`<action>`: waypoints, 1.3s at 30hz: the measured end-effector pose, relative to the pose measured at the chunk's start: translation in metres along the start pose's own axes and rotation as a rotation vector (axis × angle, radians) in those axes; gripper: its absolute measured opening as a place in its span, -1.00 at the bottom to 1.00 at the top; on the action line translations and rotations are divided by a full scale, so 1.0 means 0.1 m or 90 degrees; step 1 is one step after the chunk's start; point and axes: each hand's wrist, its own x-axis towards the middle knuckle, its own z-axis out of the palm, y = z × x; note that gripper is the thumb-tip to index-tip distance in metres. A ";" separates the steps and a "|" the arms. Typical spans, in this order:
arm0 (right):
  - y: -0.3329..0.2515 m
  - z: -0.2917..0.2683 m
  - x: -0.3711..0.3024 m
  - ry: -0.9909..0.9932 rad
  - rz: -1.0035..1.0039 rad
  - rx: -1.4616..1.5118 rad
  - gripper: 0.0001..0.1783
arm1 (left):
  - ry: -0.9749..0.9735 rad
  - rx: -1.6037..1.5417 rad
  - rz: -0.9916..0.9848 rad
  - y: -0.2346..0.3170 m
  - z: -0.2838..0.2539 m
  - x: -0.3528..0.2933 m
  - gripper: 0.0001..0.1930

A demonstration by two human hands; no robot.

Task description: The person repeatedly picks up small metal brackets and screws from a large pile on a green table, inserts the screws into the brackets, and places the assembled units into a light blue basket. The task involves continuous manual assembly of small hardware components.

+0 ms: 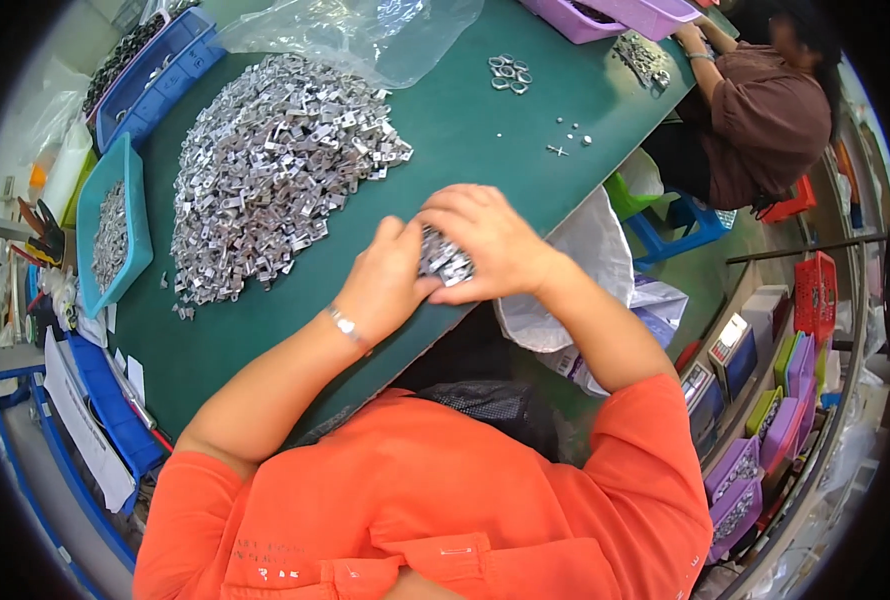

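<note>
Cupped together at the table's near edge, my left hand (383,272) and my right hand (487,238) hold a clump of small silver metal parts (445,258) between them. The fingers of both hands are curled round the clump, and some of its parts show between the palms. To the left of my hands lies a large pile of similar small metal parts (275,170), spread on the green table (445,130). My hands are apart from that pile. A few stray parts lie at its near left side.
A teal tray (137,250) of small parts and a blue bin (155,75) stand at the left. Clear plastic (365,35) lies behind the pile. Ring-shaped parts (510,74) sit farther back. A white sack (590,250) hangs by the right edge. A co-worker (765,120) sits at the far right.
</note>
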 end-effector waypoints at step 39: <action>-0.54 0.47 0.57 -0.057 -0.018 0.051 -0.63 | 0.264 0.073 0.018 -0.58 -0.61 -1.09 -0.61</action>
